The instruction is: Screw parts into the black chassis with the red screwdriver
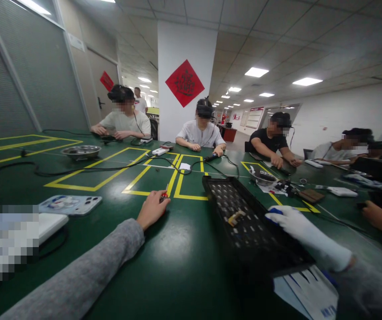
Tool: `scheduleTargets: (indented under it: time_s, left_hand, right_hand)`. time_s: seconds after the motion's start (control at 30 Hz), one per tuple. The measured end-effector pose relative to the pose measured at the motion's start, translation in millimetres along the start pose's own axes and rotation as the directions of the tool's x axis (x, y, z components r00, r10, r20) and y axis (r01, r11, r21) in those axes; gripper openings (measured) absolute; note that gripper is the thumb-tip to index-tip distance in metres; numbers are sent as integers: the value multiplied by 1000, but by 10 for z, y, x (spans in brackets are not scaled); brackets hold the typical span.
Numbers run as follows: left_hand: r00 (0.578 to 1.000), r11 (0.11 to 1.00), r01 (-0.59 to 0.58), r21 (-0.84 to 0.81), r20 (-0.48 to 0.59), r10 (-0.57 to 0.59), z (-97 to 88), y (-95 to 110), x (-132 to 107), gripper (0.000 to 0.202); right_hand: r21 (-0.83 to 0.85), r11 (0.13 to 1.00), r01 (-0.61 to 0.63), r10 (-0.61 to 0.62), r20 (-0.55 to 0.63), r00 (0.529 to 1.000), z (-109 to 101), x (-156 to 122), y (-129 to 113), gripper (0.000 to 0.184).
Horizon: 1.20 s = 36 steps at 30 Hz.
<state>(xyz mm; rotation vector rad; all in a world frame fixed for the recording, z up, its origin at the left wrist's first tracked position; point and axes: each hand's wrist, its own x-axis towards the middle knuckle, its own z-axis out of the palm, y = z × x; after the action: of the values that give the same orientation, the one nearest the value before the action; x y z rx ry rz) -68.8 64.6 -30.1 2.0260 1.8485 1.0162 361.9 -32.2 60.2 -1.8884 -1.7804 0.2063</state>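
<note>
My left hand (153,208), bare below a grey sleeve, is closed around a small red-handled tool (164,195) above the green table. A thin metal tip points up from it; the fingers hide the rest, so its exact kind is unclear. My right hand (289,224) wears a white glove with blue fingertips. Its fingers are curled over the right-hand rim of a long black tray (217,209), which looks tilted. Several small metallic pieces sit in rows in the tray, with a yellowish piece (236,218) lying among them.
A phone (71,205) and a white box (53,222) lie left. Beyond are a steel bowl (81,152), black cables (111,168) and yellow tape outlines (94,188). A second bowl (260,175) holds dark parts. Glove packaging (311,291) lies near the tray. Several people sit around the table.
</note>
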Motion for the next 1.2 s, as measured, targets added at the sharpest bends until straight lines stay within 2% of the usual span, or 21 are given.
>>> scheduleTargets:
  time_s: [0.07, 0.17, 0.27, 0.37, 0.47, 0.57, 0.63, 0.67, 0.7, 0.73, 0.77, 0.8, 0.83, 0.87, 1.0, 1.13, 1.2]
  left_hand:
    - [1000, 1000, 3, -3, -2, -3, 1, -7, 3, 47]
    - [1000, 1000, -2, -6, -11, 2, -9, -5, -3, 47]
    - [1000, 1000, -6, -3, -11, 6, -27, 12, -22, 47]
    - [1000, 1000, -7, 15, -5, 7, -46, 45, -46, 48]
    - [1000, 999, -6, 36, 2, 6, -63, 83, -64, 49]
    - [1000, 999, -9, 49, 16, 8, -75, 110, -72, 51]
    - [1000, 998, -11, 56, 21, 9, -77, 116, -73, 51]
    - [1000, 998, -10, 60, 20, 9, -76, 116, -72, 51]
    - [1000, 998, -8, 65, 17, 7, -75, 115, -72, 51]
    - [1000, 998, -7, 69, 14, 6, -75, 113, -73, 50]
    - [1000, 997, -7, 75, 10, 6, -76, 114, -75, 50]
    - [1000, 997, -9, 82, 6, 8, -79, 117, -79, 50]
    - [1000, 996, -12, 93, 1, 12, -85, 125, -86, 49]
    - [1000, 994, -14, 107, -3, 15, -94, 137, -96, 49]
    - [1000, 978, 0, 207, -7, 2, -148, 218, -162, 50]
    - [999, 961, 12, 275, 32, -21, -191, 283, -212, 49]
    - [997, 958, 26, 286, 58, -45, -199, 297, -216, 46]
  right_hand:
    - [-122, 982, 143, -129, 116, 985, 304, 9, -337, 19]
    - [-164, 970, 180, -157, 142, 977, 679, 87, -675, 20]
    - [-188, 963, 192, -164, 154, 974, 932, 165, -825, 21]
    - [-202, 958, 202, -170, 163, 972, 1058, 202, -865, 21]
    - [-211, 956, 202, -165, 177, 970, 1050, 225, -881, 27]
    - [-233, 951, 203, -163, 182, 970, 912, 243, -948, 28]
    - [-246, 941, 231, -202, 136, 970, 781, 227, -1047, 33]
    - [-240, 929, 281, -261, 112, 959, 720, 203, -1110, 36]
    - [-202, 904, 378, -357, 132, 925, 669, 168, -1178, 36]
    - [-131, 867, 481, -454, 192, 870, 635, 123, -1248, 34]
    - [-48, 820, 570, -537, 279, 796, 620, 69, -1314, 33]
    - [15, 777, 629, -595, 342, 727, 623, 13, -1374, 33]
    - [38, 745, 665, -625, 386, 678, 644, -42, -1425, 34]
    - [26, 725, 688, -633, 418, 652, 676, -90, -1466, 35]
    - [-72, 731, 679, -575, 471, 669, 820, -162, -1537, 27]
    - [57, 811, 582, -520, 525, 674, 851, -83, -1507, 20]
    - [97, 815, 571, -526, 536, 660, 843, -61, -1501, 20]
